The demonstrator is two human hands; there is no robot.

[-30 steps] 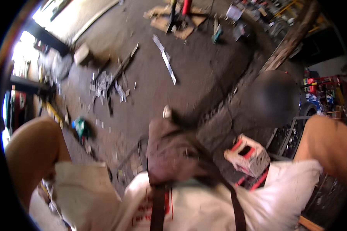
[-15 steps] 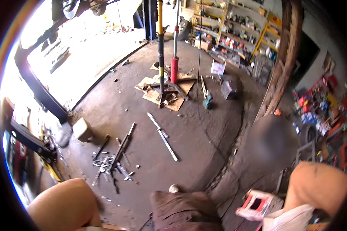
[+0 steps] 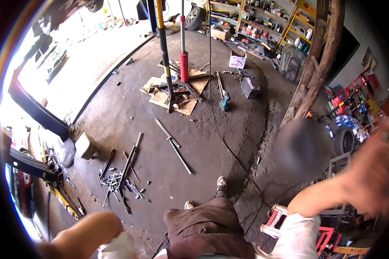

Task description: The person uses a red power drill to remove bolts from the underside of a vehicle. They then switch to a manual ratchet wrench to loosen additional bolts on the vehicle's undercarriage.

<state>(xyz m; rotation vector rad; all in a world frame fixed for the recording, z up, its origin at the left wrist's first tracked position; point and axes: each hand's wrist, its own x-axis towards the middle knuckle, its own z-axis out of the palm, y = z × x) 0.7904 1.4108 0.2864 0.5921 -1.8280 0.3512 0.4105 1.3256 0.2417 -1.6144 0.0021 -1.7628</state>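
Observation:
My right arm (image 3: 333, 194) bends up from its pale sleeve at the lower right. My right hand (image 3: 374, 172) is raised near the right rim, smeared by motion, its fingers not readable; nothing held can be made out. At the lower left, my left arm (image 3: 90, 231) is bent, and the hand lies outside the picture. Ahead on the floor lies a pile of sockets and wrenches (image 3: 119, 183), with a long dark bar (image 3: 127, 168) across it. Right of the pile rests a long metal bar (image 3: 173, 146). Neither hand touches these tools.
A yellow-black post (image 3: 163, 52) and red jack (image 3: 184, 67) stand on cardboard (image 3: 160, 101). Beyond lie a teal power tool (image 3: 224, 103), a battery (image 3: 250, 87) and a white box (image 3: 237, 60). A cable (image 3: 233, 153) crosses the floor. Wooden posts (image 3: 317, 64) lean right; a red-white stand (image 3: 272, 222) is nearby.
My right arm has swung up to the right, and its hand has come into view. My left arm has shifted right and lower. The whole view has turned slightly, showing both shoes.

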